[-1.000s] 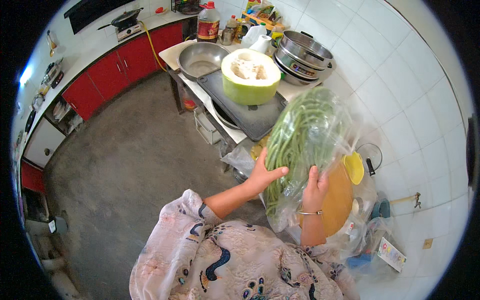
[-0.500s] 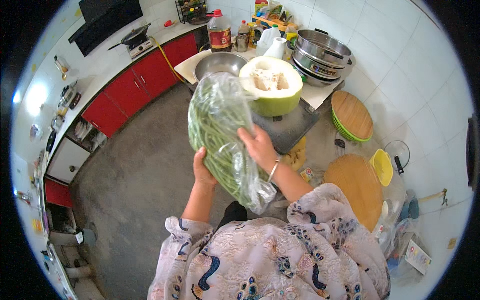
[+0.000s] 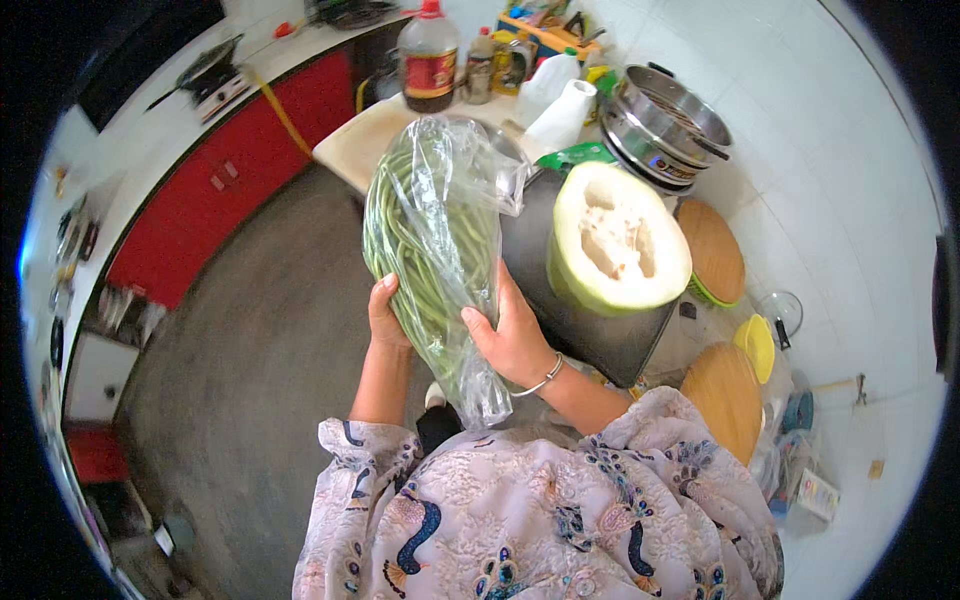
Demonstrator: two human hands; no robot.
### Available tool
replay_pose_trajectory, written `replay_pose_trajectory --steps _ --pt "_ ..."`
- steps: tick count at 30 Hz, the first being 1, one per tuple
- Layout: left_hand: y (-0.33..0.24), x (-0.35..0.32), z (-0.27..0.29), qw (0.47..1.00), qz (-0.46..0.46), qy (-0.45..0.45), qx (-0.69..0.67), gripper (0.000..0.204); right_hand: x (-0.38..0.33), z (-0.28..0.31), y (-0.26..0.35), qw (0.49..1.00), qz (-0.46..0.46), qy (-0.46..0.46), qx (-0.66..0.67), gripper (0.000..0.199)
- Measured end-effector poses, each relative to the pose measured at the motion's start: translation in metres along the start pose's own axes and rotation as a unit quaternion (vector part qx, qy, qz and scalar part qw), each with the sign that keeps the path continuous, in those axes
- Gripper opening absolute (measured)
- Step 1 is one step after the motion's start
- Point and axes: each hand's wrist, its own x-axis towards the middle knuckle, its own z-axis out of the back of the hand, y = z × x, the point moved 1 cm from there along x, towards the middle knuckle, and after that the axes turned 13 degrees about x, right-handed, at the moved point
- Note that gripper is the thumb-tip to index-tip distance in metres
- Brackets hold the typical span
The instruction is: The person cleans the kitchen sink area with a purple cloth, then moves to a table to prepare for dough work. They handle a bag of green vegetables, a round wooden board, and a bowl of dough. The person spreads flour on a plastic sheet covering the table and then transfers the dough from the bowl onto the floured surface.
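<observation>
Between my two hands is a clear plastic bag of long green beans (image 3: 425, 230), held up in front of me and tilted slightly. My left hand (image 3: 388, 315) grips its lower left side, thumb upward. On the other side my right hand (image 3: 515, 335), with a bangle at the wrist, clasps the bag lower down, where the plastic bunches together. A large cut winter melon (image 3: 620, 245) stands to the right of the bag on a dark board, its pale hollow facing up. Behind the bag, a metal bowl (image 3: 510, 150) is mostly hidden.
On the table (image 3: 350, 140) stand a big red-capped bottle (image 3: 428, 60), a white jug (image 3: 560, 115) and a steel steamer pot (image 3: 665, 125). Round wooden boards (image 3: 722, 400) and a yellow basket (image 3: 757, 347) are at the right. Red cabinets (image 3: 230, 200) line the left.
The view has shifted closer to the table, and the melon now appears further right and lower. The bag of beans stays in both hands and stands more upright.
</observation>
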Motion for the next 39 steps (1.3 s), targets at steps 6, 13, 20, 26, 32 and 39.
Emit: replay_pose_trajectory --steps 6,13,20,26,32,39 --pt "0.001 0.1 0.005 0.995 0.097 0.021 -0.013 0.056 0.062 0.001 -0.029 0.991 -0.026 -0.117 -0.053 0.068" --pt "-0.029 0.197 0.009 0.97 0.236 0.017 0.058 0.042 0.126 -0.007 -0.071 0.956 -0.106 -0.186 0.199 0.067" --pt "-0.019 0.251 0.037 0.948 0.3 0.05 0.093 0.038 0.151 -0.031 -0.145 0.941 -0.161 -0.238 0.181 0.079" --pt "-0.02 0.26 0.058 0.941 0.306 0.018 0.146 0.038 0.155 -0.046 -0.151 0.941 -0.146 -0.278 0.128 0.061" --pt "-0.092 0.266 0.063 0.962 0.212 -0.064 0.157 0.05 0.202 -0.071 -0.107 0.971 -0.087 -0.154 0.16 0.073" --pt "-0.168 0.337 0.139 0.973 0.128 -0.026 0.19 0.061 0.24 -0.115 -0.102 0.976 -0.057 -0.021 0.207 0.086"
